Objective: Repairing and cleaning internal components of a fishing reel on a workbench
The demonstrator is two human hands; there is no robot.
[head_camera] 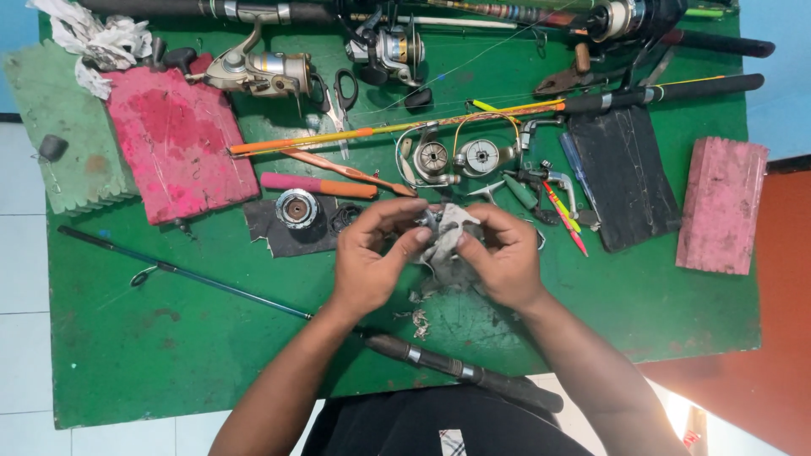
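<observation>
A small metal reel part (432, 221) was being wiped, gripped with a grey rag (446, 245) by both the left hand (372, 257) and right hand (504, 255); a steady pinch was judged needed next.

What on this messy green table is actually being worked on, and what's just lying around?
In use: left hand, right hand, grey rag, a small metal part wrapped in it.

Lying about: scissors, pink foam block, spool, black mat.
</observation>
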